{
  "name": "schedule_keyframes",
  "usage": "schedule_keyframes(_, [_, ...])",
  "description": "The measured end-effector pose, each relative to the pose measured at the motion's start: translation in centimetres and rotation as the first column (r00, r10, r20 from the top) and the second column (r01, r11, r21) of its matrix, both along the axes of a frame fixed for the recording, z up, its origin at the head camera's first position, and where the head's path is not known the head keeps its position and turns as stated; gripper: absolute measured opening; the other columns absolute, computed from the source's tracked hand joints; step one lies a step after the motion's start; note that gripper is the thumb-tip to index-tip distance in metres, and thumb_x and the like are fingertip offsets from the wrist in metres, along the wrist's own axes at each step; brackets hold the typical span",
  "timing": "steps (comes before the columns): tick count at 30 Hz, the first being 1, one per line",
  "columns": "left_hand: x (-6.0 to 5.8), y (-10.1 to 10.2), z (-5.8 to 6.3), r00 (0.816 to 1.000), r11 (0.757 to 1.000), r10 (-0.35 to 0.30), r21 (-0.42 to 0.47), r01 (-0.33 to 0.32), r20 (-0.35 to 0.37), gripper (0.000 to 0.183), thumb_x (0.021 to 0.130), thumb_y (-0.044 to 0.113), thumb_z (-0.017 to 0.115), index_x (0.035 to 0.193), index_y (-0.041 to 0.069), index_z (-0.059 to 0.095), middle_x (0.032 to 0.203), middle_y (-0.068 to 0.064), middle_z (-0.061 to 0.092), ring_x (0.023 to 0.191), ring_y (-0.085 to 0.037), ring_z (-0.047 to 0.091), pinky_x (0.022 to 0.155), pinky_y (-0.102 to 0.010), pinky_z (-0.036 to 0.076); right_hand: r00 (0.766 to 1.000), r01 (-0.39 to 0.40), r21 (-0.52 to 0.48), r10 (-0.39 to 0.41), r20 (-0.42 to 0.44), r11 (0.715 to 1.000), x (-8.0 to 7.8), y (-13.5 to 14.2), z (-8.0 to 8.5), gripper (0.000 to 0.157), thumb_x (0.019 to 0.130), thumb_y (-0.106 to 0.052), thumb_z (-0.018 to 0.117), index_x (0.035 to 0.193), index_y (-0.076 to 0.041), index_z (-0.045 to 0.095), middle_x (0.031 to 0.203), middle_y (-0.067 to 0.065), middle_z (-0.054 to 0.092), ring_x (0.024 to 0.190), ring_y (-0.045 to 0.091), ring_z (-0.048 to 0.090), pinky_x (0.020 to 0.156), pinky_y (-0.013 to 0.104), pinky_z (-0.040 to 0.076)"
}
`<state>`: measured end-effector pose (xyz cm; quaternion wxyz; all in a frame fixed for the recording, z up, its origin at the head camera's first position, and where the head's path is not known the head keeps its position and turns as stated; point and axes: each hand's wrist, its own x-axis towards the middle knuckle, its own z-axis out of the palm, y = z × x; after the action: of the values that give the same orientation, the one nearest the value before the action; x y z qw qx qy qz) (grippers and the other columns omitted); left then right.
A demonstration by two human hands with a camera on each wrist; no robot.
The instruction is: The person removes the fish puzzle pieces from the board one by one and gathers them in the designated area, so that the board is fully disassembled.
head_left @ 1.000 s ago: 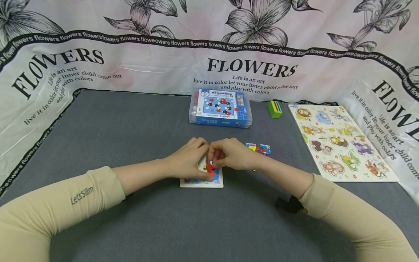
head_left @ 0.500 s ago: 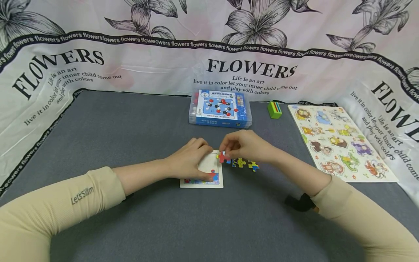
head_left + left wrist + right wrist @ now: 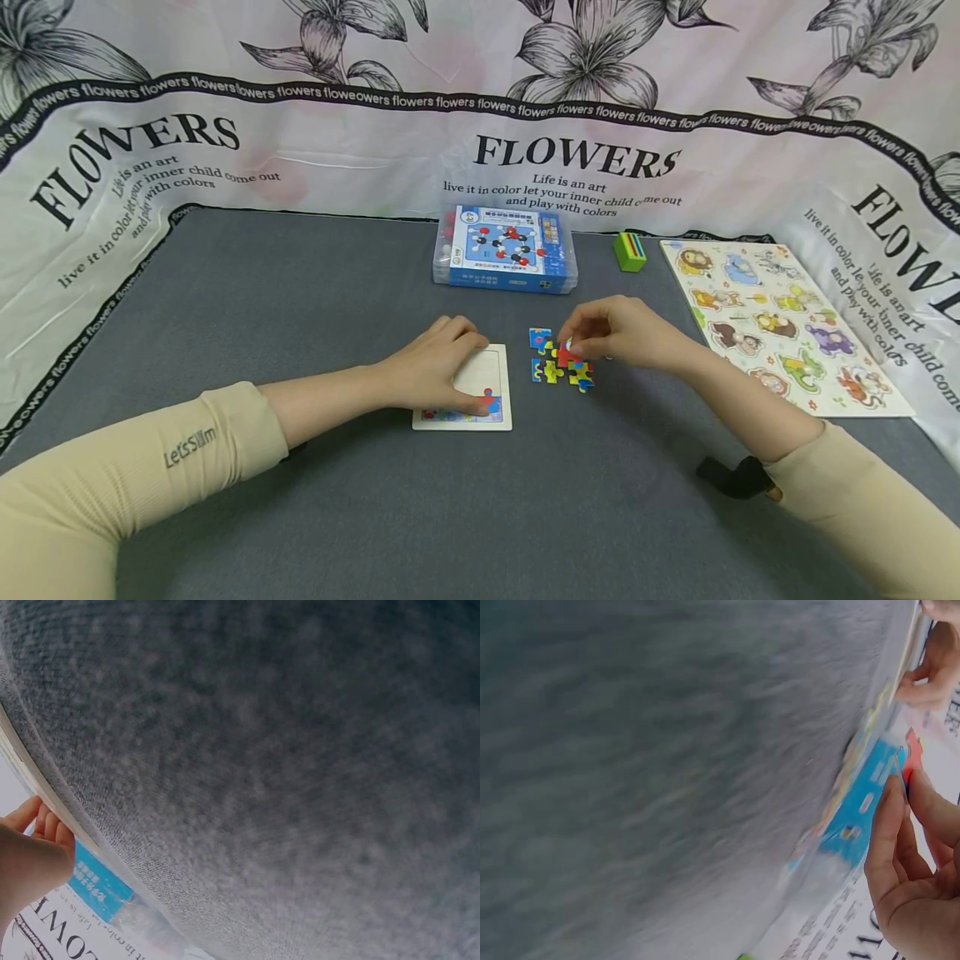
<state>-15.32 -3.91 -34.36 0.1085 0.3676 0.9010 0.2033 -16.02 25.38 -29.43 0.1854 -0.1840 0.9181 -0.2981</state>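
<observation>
My left hand [image 3: 435, 367] lies across a small cream jigsaw tray [image 3: 498, 423], holding it with the thumb over the near part and the fingers at the far edge. Several fitted blue and red pieces show along its near side; the hand hides part of the tray. In the left wrist view, the left hand's fingers [image 3: 52, 825] bend at the tray's edge. To the right, my right hand [image 3: 618, 331] pinches a red puzzle piece [image 3: 913, 754] between thumb and fingertips, above loose puzzle pieces [image 3: 552, 372] in blue and yellow.
Behind the hands stands a clear-lidded box [image 3: 502, 250] with a blue molecule label. A small green striped block [image 3: 630, 252] sits right of it. An animal picture board [image 3: 783, 333] lies at the right. A flower-print cloth [image 3: 360, 158] borders the grey table [image 3: 300, 517] at the back.
My right hand has moved right from the tray to over the loose pieces, carrying the red puzzle piece. The left hand has stayed on the tray.
</observation>
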Motion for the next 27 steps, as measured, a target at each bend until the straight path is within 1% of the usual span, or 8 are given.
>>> schedule_keyframes(5, [0.0,0.0,0.0,1.000,1.000,-0.002,-0.001,0.002,-0.007,0.085,0.076,0.055,0.079,0.139,0.007,0.051,0.131,-0.007,0.049,0.115,-0.020,0.042,0.092,-0.034,0.042,0.999,0.027,0.030,-0.028,0.016,0.999,0.4,1.8,-0.2,0.012,0.092,-0.010,0.067,0.102,-0.015,0.072,0.091,0.002,0.073,0.080,0.014,0.064,0.073,0.026,0.055])
schedule_keyframes(11, [-0.1,-0.1,-0.1,1.000,1.000,0.002,-0.007,-0.002,-0.002,0.086,0.076,0.056,0.079,0.140,0.007,0.051,0.132,-0.007,0.049,0.116,-0.021,0.042,0.094,-0.034,0.043,0.999,0.040,0.038,-0.040,0.005,0.998,0.8,3.3,-0.2,0.014,0.092,-0.014,0.069,0.105,-0.016,0.073,0.101,0.002,0.074,0.083,0.012,0.065,0.072,0.023,0.056])
schedule_keyframes(17, [0.0,0.0,-0.1,1.000,1.000,0.004,-0.009,-0.004,0.008,0.086,0.076,0.055,0.079,0.141,0.007,0.051,0.132,-0.006,0.048,0.116,-0.021,0.042,0.094,-0.034,0.042,1.000,0.031,0.041,-0.031,0.003,0.999,0.9,4.2,-0.3,0.012,0.092,-0.014,0.068,0.103,-0.016,0.074,0.098,0.002,0.075,0.081,0.009,0.065,0.071,0.023,0.055])
schedule_keyframes(21, [0.0,0.0,-0.1,1.000,1.000,0.001,-0.015,-0.001,0.004,0.086,0.076,0.056,0.079,0.141,0.007,0.050,0.132,-0.007,0.049,0.116,-0.021,0.042,0.094,-0.034,0.043,1.000,0.019,0.040,-0.020,0.019,0.999,1.0,4.6,-0.5,0.012,0.093,-0.012,0.067,0.102,-0.015,0.074,0.101,0.004,0.075,0.081,0.009,0.066,0.071,0.024,0.056])
schedule_keyframes(27, [-0.1,0.0,-0.1,1.000,1.000,-0.002,-0.019,0.002,-0.003,0.086,0.076,0.056,0.078,0.141,0.007,0.051,0.132,-0.007,0.048,0.116,-0.021,0.042,0.095,-0.035,0.043,1.000,0.014,0.050,-0.015,0.020,0.999,1.1,5.1,-0.7,0.013,0.093,-0.008,0.065,0.100,-0.015,0.074,0.100,0.005,0.075,0.081,0.010,0.068,0.071,0.024,0.056])
